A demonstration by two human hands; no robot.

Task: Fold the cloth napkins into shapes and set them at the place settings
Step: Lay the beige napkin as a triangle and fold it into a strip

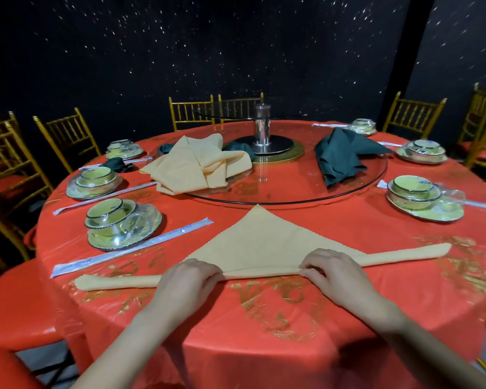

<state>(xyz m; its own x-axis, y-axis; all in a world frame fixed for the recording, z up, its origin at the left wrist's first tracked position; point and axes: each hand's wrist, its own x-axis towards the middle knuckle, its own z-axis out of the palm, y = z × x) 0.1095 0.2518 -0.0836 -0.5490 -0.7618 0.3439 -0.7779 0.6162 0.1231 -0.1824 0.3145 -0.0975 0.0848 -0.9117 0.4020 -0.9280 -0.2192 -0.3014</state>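
Note:
A tan cloth napkin lies on the red tablecloth in front of me as a triangle, its point toward the glass turntable. Its near long edge is rolled into a narrow band running left to right. My left hand grips the rolled edge left of centre with curled fingers. My right hand grips the same roll right of centre. A pile of tan napkins lies on the turntable's left side. A dark green napkin stands bunched on its right side. Another green napkin sits folded at a far left setting.
The glass turntable on a metal post fills the table's centre. Wrapped bowl-and-plate sets and wrapped chopsticks ring the red table. Gold chairs stand around it.

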